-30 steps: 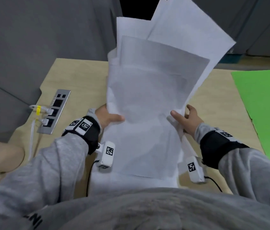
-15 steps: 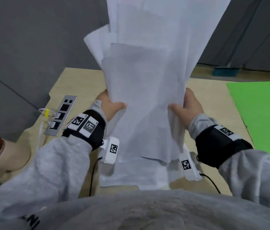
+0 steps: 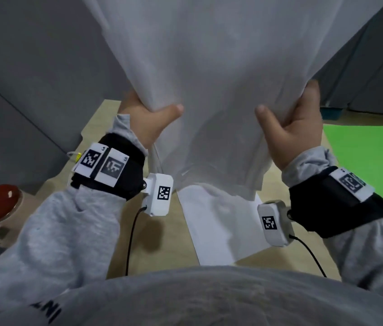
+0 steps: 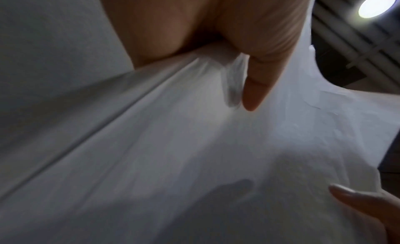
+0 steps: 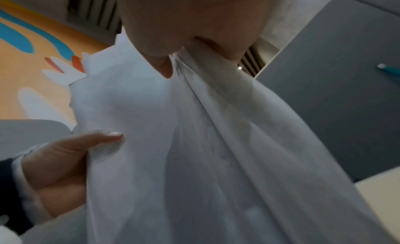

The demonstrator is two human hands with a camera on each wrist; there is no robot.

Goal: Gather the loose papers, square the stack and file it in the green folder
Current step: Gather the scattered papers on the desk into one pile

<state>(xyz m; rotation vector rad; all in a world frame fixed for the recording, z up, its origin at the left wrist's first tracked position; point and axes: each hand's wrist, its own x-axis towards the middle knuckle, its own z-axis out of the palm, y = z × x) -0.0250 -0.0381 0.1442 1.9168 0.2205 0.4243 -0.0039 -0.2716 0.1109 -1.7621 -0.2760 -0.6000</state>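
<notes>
While the left hand (image 3: pixel 149 121) and right hand (image 3: pixel 291 128) each pinch a side of the papers (image 3: pixel 214 90), thumbs in front, the stack hangs upright above the bench (image 3: pixel 162 243); the green folder (image 3: pixel 360 165) lies at its right edge.

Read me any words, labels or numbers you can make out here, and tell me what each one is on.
"ENI": white letters on the grey sweatshirt, cut off by the frame edge, so only part of a word.
Black-and-white square codes on the left wristband, right wristband and both wrist cameras: patterns, not words; tiny digits beside them are too small to read.
The papers show no legible print.
</notes>
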